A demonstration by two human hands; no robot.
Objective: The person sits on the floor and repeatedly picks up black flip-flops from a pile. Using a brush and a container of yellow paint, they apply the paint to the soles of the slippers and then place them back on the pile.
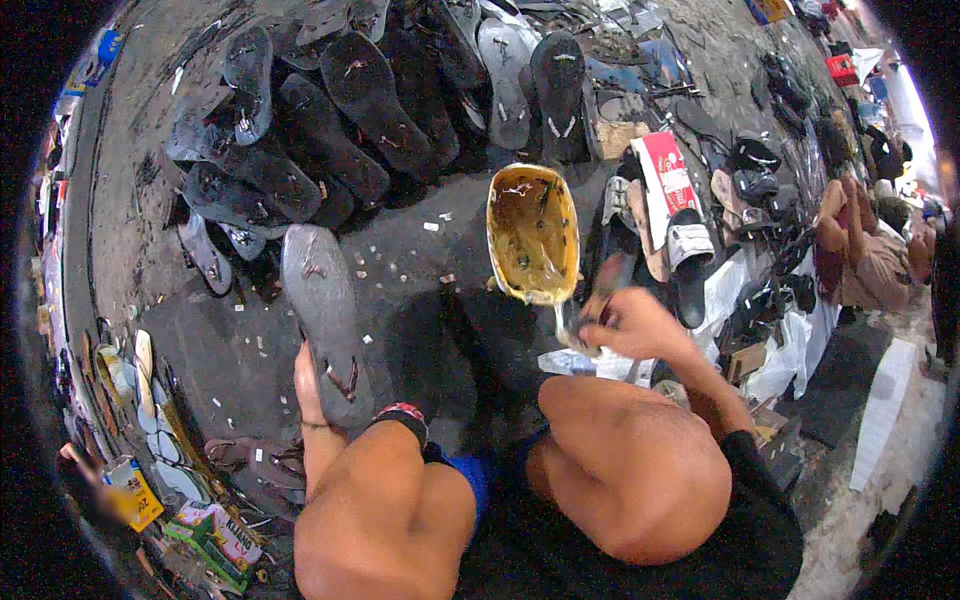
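A grey, foot-shaped sandal sole [318, 285] with a dark thong piece lies in front of my left knee. My left hand [306, 385] grips its left edge, the fingers partly hidden beneath it. To the right stands a scoop-shaped pan [535, 232], coated inside with yellow-brown, glue-like paste, its handle pointing toward me. Beside that handle my right hand [632, 325] is closed around a short brown tool [610, 280]. Motion smears the tool, so its exact kind is unclear.
Dark sandal soles [375, 100] are heaped beyond the mat. At right lie a red-and-white box [665, 172], assorted sandals [690, 240] and plastic wrapping [785, 355]. Another person [875, 250] sits farther right. A yellow box [132, 492] and brown sandals [255, 460] lie at near left.
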